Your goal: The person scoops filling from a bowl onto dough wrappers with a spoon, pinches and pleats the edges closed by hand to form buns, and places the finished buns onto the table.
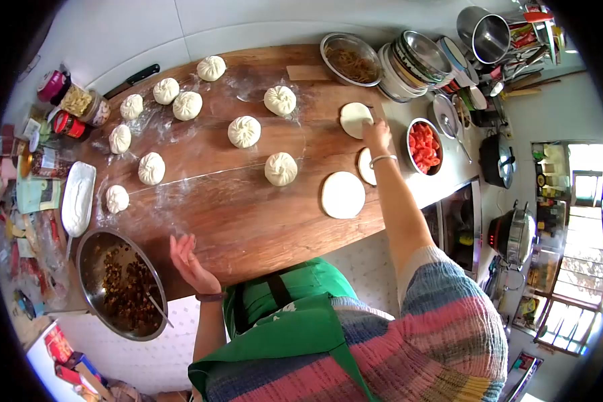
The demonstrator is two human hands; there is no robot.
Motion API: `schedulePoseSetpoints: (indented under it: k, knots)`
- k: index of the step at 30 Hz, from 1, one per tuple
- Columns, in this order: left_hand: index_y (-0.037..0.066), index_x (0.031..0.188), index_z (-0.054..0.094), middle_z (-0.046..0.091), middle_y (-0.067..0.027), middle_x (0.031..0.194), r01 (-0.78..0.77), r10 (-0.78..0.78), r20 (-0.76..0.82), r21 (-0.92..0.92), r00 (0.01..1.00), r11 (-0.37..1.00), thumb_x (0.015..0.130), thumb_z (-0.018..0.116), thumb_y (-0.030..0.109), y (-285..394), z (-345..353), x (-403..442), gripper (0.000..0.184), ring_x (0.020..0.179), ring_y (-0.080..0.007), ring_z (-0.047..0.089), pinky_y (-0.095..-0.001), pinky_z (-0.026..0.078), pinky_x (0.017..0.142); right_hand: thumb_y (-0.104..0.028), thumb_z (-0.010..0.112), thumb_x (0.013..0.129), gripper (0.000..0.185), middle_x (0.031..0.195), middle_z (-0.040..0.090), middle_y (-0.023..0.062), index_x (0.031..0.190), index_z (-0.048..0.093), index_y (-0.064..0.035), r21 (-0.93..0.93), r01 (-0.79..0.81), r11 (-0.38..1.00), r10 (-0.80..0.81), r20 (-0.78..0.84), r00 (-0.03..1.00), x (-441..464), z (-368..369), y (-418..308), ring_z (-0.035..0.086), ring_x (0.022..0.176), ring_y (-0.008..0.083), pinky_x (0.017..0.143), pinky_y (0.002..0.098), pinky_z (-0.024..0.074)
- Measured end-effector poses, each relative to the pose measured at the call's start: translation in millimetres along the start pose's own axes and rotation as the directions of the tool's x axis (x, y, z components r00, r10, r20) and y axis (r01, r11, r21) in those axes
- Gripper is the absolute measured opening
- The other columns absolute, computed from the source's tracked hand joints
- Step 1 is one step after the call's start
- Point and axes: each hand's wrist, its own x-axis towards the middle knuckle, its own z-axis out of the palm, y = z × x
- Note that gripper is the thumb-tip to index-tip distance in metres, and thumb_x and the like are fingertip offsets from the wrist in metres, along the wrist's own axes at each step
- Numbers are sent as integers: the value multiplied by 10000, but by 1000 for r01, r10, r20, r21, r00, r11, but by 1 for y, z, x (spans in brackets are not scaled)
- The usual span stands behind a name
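My right hand (378, 136) reaches to the right part of the wooden board (214, 228), its fingers at the edge of a flat dough round (354, 120). Below it, a second round (366, 166) is partly covered by my forearm, and a larger one (343, 195) lies nearer me. My left hand (191, 265) is over the board's front edge, palm up, fingers apart and holding nothing. Beside it on the left is a steel bowl of dark chopped filling (89, 268) with a spoon in it. Pleated buns (281, 169) sit across the middle and left of the board.
Along the right stand a bowl of cut tomatoes (412, 159), a steel bowl of brown strips (329, 62) and stacked bowls (427, 53). A knife (143, 74) lies at the back left. Jars (67, 124) and a floury tray (79, 199) line the left side.
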Motion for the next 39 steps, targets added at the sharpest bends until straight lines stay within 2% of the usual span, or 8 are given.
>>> schedulePoseSetpoints:
  k: [7, 13, 16, 23, 28, 31, 33, 39]
  knots:
    - [-5, 1407, 338, 512, -189, 1221, 62, -50, 153, -75, 987, 995, 966, 401, 175, 40, 10, -16, 481, 1047, -284, 586, -417, 435, 970, -350, 728, 699, 400, 1001, 690, 171, 955, 692, -46, 189, -96, 977, 68, 152, 986, 20, 2, -4, 648, 979, 328, 880, 395, 498]
    - [-26, 1383, 350, 520, -203, 1254, 254, -142, 335, -321, 932, 912, 968, 422, 435, 74, 26, -4, 624, 1128, -326, 566, -435, 420, 1005, -257, 694, 739, 240, 851, 683, 149, 896, 655, -80, 291, 386, 876, -380, -77, 922, -17, -30, -39, 660, 798, 312, 711, 411, 509]
    - [-4, 1413, 331, 435, -211, 1388, 465, -169, 499, -559, 850, 687, 981, 363, 449, 79, 29, 7, 627, 1274, -329, 452, -447, 339, 1074, -152, 722, 763, 192, 779, 653, 68, 882, 626, -35, 487, 419, 766, -517, 80, 852, -85, -106, -108, 610, 700, 162, 637, 300, 486]
    - [57, 1435, 329, 446, -162, 1394, 695, -81, 690, -716, 719, 65, 889, 313, 717, 109, -23, 29, 857, 1262, -302, 459, -461, 366, 1051, -21, 647, 833, 143, 876, 643, 22, 947, 566, -51, 881, -199, 430, -780, 474, 410, -279, -217, -237, 603, 783, 105, 672, 228, 487]
    - [142, 1411, 358, 421, -177, 1413, 549, -117, 551, -834, 826, -52, 840, 317, 774, 141, -131, 17, 853, 1300, -378, 411, -559, 355, 1059, -44, 660, 846, 328, 970, 637, 89, 1158, 569, -2, 929, -81, 362, -928, 367, 61, -385, -198, -289, 623, 831, 174, 688, 288, 539]
    - [185, 1436, 328, 397, -160, 1427, 437, -181, 429, -900, 885, 4, 843, 326, 766, 137, -200, 10, 831, 1313, -423, 369, -660, 290, 1045, -31, 684, 764, 351, 942, 629, 108, 1109, 617, -21, 649, 704, -289, -957, -187, -221, -407, -156, -312, 622, 860, 240, 723, 331, 541]
    - [189, 1447, 313, 365, -158, 1451, 342, -163, 328, -937, 930, 65, 839, 325, 770, 126, -246, 8, 841, 1331, -422, 342, -676, 273, 1044, -127, 650, 737, 365, 930, 604, 83, 1101, 649, -92, 544, 711, -445, -859, -35, -511, -436, -129, -303, 591, 894, 253, 781, 359, 507]
    - [138, 1473, 259, 304, -160, 1495, 106, -185, 76, -982, 980, 159, 864, 397, 704, 88, -337, 13, 843, 1383, -395, 262, -673, 180, 1084, -179, 650, 745, 368, 876, 527, 37, 1101, 623, -88, 587, 647, -487, -742, 112, -661, -479, -109, -314, 527, 850, 209, 769, 323, 479]
